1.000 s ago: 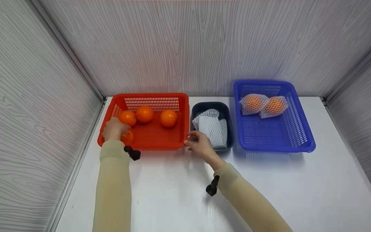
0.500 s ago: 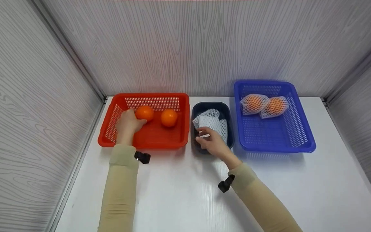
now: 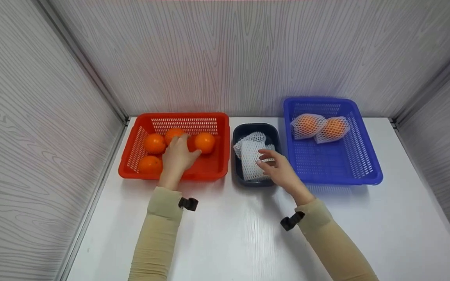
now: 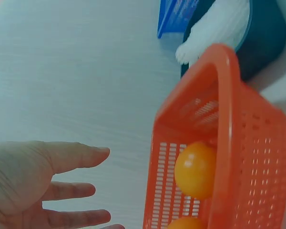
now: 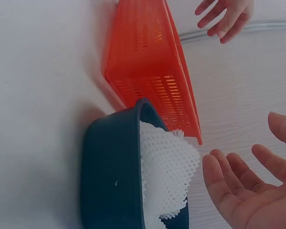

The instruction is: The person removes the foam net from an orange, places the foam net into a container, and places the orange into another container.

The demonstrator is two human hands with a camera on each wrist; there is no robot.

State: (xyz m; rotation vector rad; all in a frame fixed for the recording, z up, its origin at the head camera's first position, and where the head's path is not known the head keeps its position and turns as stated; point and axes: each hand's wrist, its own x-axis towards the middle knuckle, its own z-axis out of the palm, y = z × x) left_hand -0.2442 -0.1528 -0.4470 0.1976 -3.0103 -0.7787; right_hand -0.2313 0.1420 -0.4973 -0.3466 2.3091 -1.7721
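where the grey wood-grain wall [image 3: 22,156] stands at the left, the white desk [image 3: 217,226] meets it, and nearest that side sits the red basket [image 3: 209,167]. inside lie four bare oranges: the near-left orange [image 3: 149,165], the back-left orange [image 3: 154,143], the middle orange [image 3: 173,134], partly hidden by the fingers, and the right orange [image 3: 204,143], a little apart from the others. above them hangs the left hand [image 3: 179,155], its thumb and fingers spread apart; the left wrist view shows it clear of the fruit. a tan sleeve [image 3: 155,238] covers the arm, with a black device [image 3: 188,203] at the cuff.

next comes the dark blue-green tub [image 3: 255,127], just beside the red basket. white foam nets [image 3: 251,162] lie overlapping inside it. over its right part hangs the right hand [image 3: 280,168], thumb and fingers apart and lightly bent, near the nets but clear of them in the right wrist view. its sleeve is tan too.

furthest right stands the blue basket [image 3: 318,162], slotted like the red one. two oranges in white nets lie toward its back: the left netted orange [image 3: 308,125] and the right netted orange [image 3: 333,128], side by side, their nets overlapping.
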